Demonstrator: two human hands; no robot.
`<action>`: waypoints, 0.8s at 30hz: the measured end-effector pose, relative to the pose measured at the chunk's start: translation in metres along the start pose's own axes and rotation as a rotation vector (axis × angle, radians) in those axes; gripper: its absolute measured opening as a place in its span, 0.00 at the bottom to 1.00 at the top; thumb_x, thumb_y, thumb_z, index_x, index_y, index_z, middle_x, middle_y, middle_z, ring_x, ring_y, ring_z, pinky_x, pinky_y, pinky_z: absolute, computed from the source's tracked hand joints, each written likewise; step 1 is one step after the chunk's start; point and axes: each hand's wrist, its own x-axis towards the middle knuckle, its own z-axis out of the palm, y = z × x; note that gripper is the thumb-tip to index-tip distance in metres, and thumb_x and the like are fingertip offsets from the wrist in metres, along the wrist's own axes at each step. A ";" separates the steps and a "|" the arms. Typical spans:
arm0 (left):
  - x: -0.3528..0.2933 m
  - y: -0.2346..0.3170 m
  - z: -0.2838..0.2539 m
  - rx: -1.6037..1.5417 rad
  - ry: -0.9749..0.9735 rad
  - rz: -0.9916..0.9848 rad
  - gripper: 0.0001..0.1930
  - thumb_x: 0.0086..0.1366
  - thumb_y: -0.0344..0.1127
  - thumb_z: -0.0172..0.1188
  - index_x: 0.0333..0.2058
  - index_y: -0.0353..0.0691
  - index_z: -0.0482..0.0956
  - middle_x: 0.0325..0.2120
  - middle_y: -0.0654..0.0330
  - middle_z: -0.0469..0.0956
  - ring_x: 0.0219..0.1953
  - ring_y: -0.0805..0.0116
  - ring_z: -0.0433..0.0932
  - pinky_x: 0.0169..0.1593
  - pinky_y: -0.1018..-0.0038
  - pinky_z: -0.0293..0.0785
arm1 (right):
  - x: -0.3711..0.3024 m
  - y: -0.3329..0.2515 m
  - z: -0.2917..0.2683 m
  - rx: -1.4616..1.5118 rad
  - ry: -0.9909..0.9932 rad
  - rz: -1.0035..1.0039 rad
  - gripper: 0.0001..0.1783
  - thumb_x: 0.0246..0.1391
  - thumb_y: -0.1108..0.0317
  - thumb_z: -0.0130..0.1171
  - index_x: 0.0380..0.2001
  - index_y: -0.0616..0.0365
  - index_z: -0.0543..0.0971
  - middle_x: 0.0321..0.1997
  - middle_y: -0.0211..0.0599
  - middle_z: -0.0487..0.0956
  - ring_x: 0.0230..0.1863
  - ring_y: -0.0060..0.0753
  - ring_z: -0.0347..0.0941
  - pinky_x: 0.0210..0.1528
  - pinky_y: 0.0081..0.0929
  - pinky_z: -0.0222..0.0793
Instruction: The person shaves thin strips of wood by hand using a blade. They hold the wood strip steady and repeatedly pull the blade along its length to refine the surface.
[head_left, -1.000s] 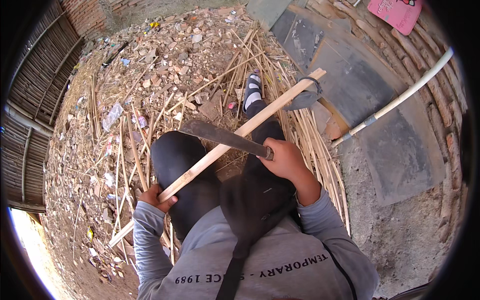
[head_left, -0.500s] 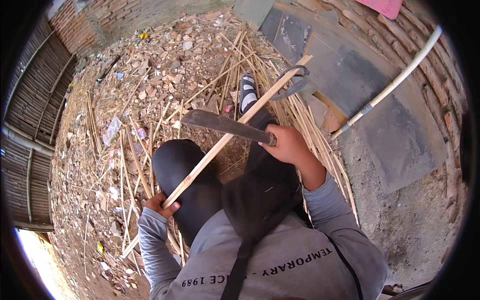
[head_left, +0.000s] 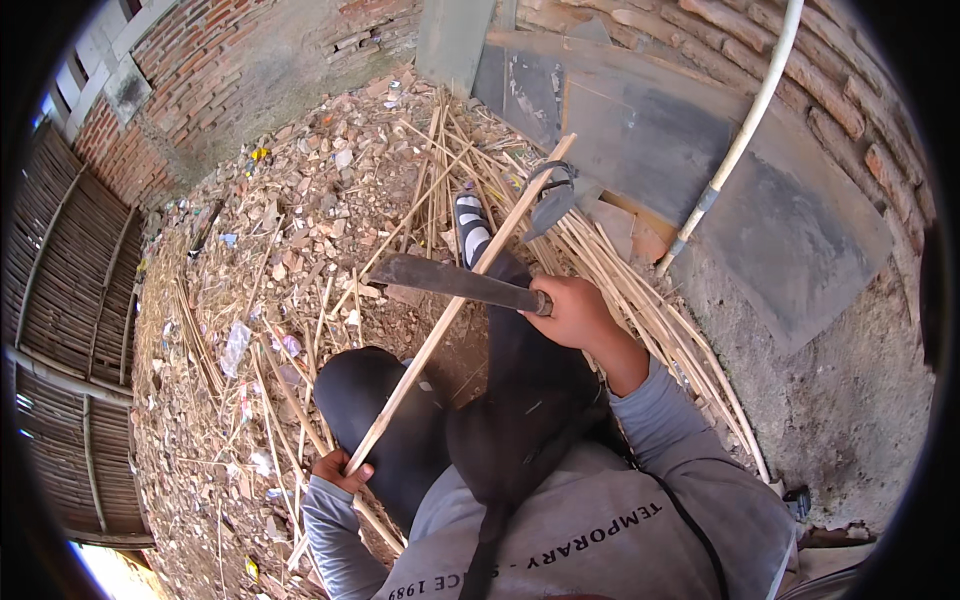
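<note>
My left hand point(head_left: 341, 471) is closed around the near end of a long, pale bamboo strip point(head_left: 412, 372), beside my left knee. The strip slants up and away to the right, past my foot in a striped sock point(head_left: 472, 228). In my right hand point(head_left: 582, 318) is the handle of a machete point(head_left: 432, 277). Its dark, broad blade points left and crosses the strip near the middle. Whether blade and strip touch, I cannot tell. By the strip's far end is a dark strap-like loop with a grey flap point(head_left: 550, 208), its kind unclear.
Many loose bamboo strips point(head_left: 640, 290) lie at the right, with more on the left over rubble-strewn ground point(head_left: 300, 235). Dark flat panels point(head_left: 660, 125) lean by the brick wall, and a pale pole point(head_left: 745, 135) stands before them. A slatted bamboo screen point(head_left: 75, 330) rises at far left.
The whole view has shifted a little, showing more of the back wall. Both hands keep their holds; strip and machete remain crossed in nearly the same way.
</note>
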 end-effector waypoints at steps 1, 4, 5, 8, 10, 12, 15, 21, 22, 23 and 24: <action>-0.003 0.002 0.000 0.009 0.005 -0.014 0.27 0.39 0.56 0.75 0.18 0.39 0.71 0.13 0.68 0.68 0.18 0.78 0.63 0.22 0.76 0.62 | -0.001 0.002 0.000 0.009 0.014 0.014 0.13 0.43 0.58 0.64 0.26 0.55 0.75 0.20 0.41 0.76 0.25 0.49 0.73 0.26 0.40 0.66; -0.005 0.009 -0.002 0.025 0.017 -0.003 0.26 0.41 0.54 0.75 0.20 0.38 0.72 0.13 0.68 0.69 0.19 0.78 0.64 0.23 0.77 0.62 | 0.003 0.028 0.008 0.051 0.192 0.318 0.14 0.44 0.57 0.64 0.27 0.57 0.76 0.19 0.44 0.75 0.26 0.51 0.74 0.27 0.40 0.67; -0.004 0.011 0.000 0.024 0.007 0.000 0.25 0.41 0.53 0.75 0.21 0.38 0.72 0.14 0.68 0.69 0.19 0.78 0.64 0.23 0.77 0.63 | 0.002 0.044 0.009 0.132 0.295 0.413 0.16 0.45 0.57 0.63 0.28 0.58 0.76 0.18 0.46 0.75 0.25 0.49 0.74 0.27 0.38 0.67; -0.005 0.044 0.004 0.110 0.000 -0.079 0.25 0.42 0.51 0.74 0.24 0.36 0.74 0.16 0.64 0.72 0.20 0.76 0.67 0.25 0.74 0.65 | -0.014 0.072 -0.011 0.091 0.432 0.584 0.17 0.46 0.58 0.63 0.30 0.63 0.76 0.17 0.43 0.74 0.21 0.40 0.72 0.27 0.33 0.66; -0.007 0.039 0.005 0.160 -0.010 -0.067 0.28 0.40 0.56 0.73 0.25 0.35 0.74 0.16 0.61 0.72 0.21 0.72 0.68 0.26 0.71 0.66 | -0.031 0.079 -0.019 0.121 0.457 0.611 0.17 0.46 0.59 0.63 0.30 0.63 0.76 0.17 0.41 0.74 0.20 0.38 0.72 0.26 0.32 0.65; -0.009 0.040 0.006 0.072 0.021 -0.049 0.27 0.40 0.54 0.73 0.25 0.35 0.74 0.16 0.61 0.72 0.21 0.72 0.68 0.25 0.71 0.66 | -0.047 0.086 -0.024 0.102 0.476 0.512 0.16 0.45 0.60 0.64 0.28 0.63 0.76 0.16 0.39 0.72 0.19 0.33 0.69 0.25 0.30 0.64; -0.009 0.033 0.007 0.034 0.020 -0.046 0.27 0.40 0.52 0.74 0.25 0.35 0.74 0.16 0.61 0.72 0.21 0.73 0.68 0.25 0.70 0.66 | -0.071 0.091 -0.027 0.106 0.373 0.550 0.14 0.44 0.62 0.65 0.26 0.62 0.75 0.16 0.38 0.72 0.19 0.29 0.67 0.25 0.28 0.63; -0.001 0.020 0.005 0.098 0.024 -0.037 0.20 0.42 0.43 0.76 0.23 0.37 0.75 0.18 0.67 0.73 0.21 0.79 0.67 0.25 0.79 0.65 | -0.087 0.080 -0.029 0.176 0.338 0.542 0.13 0.44 0.63 0.66 0.25 0.61 0.74 0.15 0.30 0.68 0.19 0.22 0.62 0.24 0.24 0.62; 0.000 0.013 0.006 0.058 0.033 -0.023 0.21 0.42 0.44 0.76 0.23 0.37 0.75 0.17 0.67 0.73 0.21 0.80 0.66 0.25 0.79 0.65 | -0.084 0.079 -0.027 0.230 0.339 0.510 0.13 0.44 0.63 0.66 0.26 0.60 0.74 0.15 0.28 0.67 0.19 0.21 0.61 0.24 0.23 0.61; 0.000 0.008 0.006 0.018 0.043 -0.009 0.22 0.42 0.45 0.76 0.23 0.36 0.75 0.17 0.67 0.73 0.21 0.80 0.66 0.25 0.79 0.65 | -0.082 0.078 -0.026 0.285 0.339 0.477 0.13 0.44 0.63 0.67 0.27 0.60 0.75 0.15 0.26 0.66 0.19 0.19 0.60 0.24 0.22 0.60; 0.001 0.008 0.006 0.030 0.052 -0.001 0.22 0.41 0.46 0.76 0.23 0.37 0.74 0.16 0.68 0.72 0.20 0.80 0.65 0.24 0.79 0.64 | -0.077 0.080 -0.022 0.326 0.364 0.414 0.13 0.46 0.64 0.66 0.30 0.60 0.75 0.16 0.22 0.64 0.20 0.16 0.58 0.23 0.20 0.57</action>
